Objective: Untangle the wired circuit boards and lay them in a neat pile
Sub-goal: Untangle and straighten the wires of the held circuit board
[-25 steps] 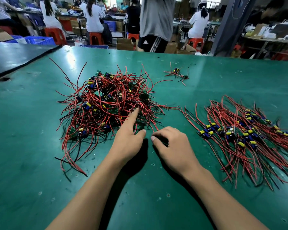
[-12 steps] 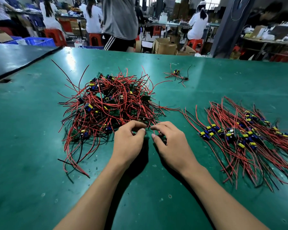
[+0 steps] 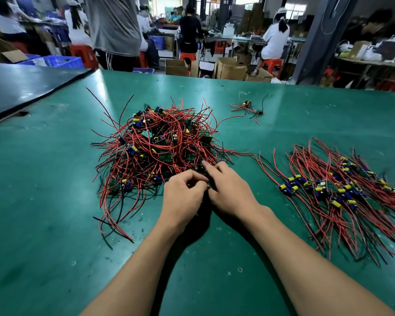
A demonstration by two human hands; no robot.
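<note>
While tangled heap of red-wired green circuit boards point(image 3: 164, 147) sits frame centre, left hand point(image 3: 183, 198) and right hand point(image 3: 232, 190) pinch apparently one small board point(image 3: 202, 169) at near edge; sorted pile point(image 3: 342, 192) lies right.

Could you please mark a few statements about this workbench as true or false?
1. The tangled heap lies left of the sorted pile. True.
2. The left hand and right hand are at the heap's near edge. True.
3. The sorted pile's wires are mostly blue. False: mostly red.
4. The stray boards lie on the sorted pile. False: they lie apart, farther back.
5. The table is green. True.
</note>
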